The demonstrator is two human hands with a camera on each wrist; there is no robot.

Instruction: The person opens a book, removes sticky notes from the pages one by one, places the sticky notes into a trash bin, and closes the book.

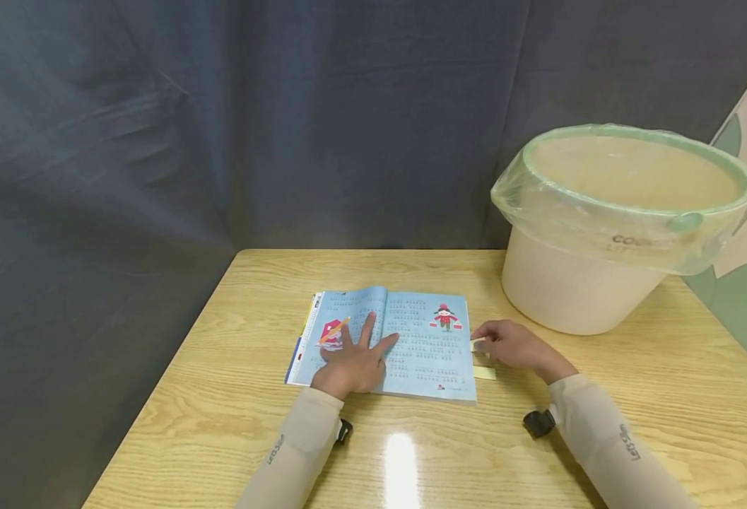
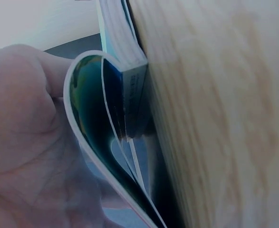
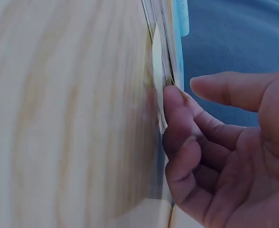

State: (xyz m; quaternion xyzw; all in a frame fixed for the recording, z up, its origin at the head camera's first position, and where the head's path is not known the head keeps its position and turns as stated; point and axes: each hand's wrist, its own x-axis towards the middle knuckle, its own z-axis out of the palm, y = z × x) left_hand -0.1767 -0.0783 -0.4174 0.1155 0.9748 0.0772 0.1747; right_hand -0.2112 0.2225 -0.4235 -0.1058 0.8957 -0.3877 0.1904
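An open book (image 1: 424,346) with blue printed pages lies on the wooden table (image 1: 411,452). My left hand (image 1: 355,357) presses flat on its left page with the fingers spread. In the left wrist view the palm (image 2: 25,133) lies against curved pages of the book (image 2: 125,42). My right hand (image 1: 507,345) sits at the book's right edge, its curled fingers holding a small pale yellow paper slip (image 1: 477,345). In the right wrist view the fingertips (image 3: 172,102) touch that slip (image 3: 156,61) where it meets the page edges (image 3: 170,38). The thumb stands slightly apart.
A second yellow slip (image 1: 485,372) lies on the table by the book's lower right corner. A cream bin (image 1: 602,283) with a clear plastic liner stands at the back right. A dark curtain hangs behind the table, whose left edge drops off.
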